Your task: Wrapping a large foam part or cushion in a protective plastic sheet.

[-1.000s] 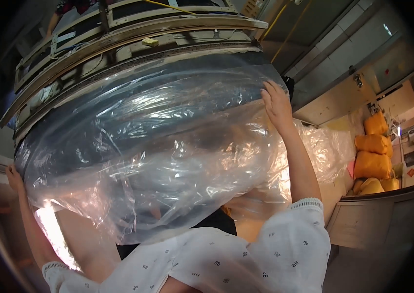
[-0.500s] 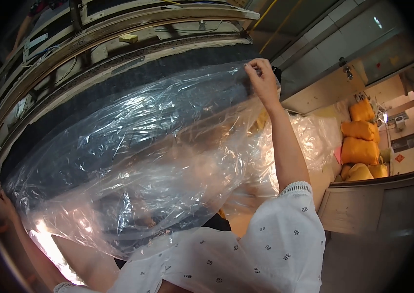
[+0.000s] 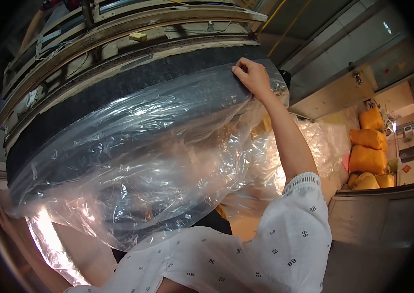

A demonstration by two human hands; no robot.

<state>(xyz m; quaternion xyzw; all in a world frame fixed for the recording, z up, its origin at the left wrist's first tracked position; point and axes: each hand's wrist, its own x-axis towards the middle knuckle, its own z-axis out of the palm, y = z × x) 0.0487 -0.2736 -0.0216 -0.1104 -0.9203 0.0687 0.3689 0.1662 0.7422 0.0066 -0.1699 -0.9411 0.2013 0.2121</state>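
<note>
A large, clear plastic sheet point(image 3: 168, 117) is stretched across a dark padded surface point(image 3: 114, 83), its near part hanging in shiny folds toward my body. My right hand point(image 3: 253, 77) is closed on the sheet near its far right end, with thumb and fingers pinched together and the knuckles up. Down at the far left of the view, my left hand point(image 3: 4, 222) is at the sheet's left end and appears closed on its edge. Dim light and the picture's rim partly hide those fingers.
Beyond the dark surface runs a metal and wood frame point(image 3: 133, 24), with a small yellow block point(image 3: 138, 36) on it. More crumpled clear plastic point(image 3: 324, 141) lies to the right. Stacked orange bundles point(image 3: 368, 158) stand farther right. A metal panel point(image 3: 373, 215) stands at the lower right.
My right hand has shifted a little left relative to the sheet's right end, and my left hand has come lower. The sheet's far part lies smoother. The whole view has shifted slightly.
</note>
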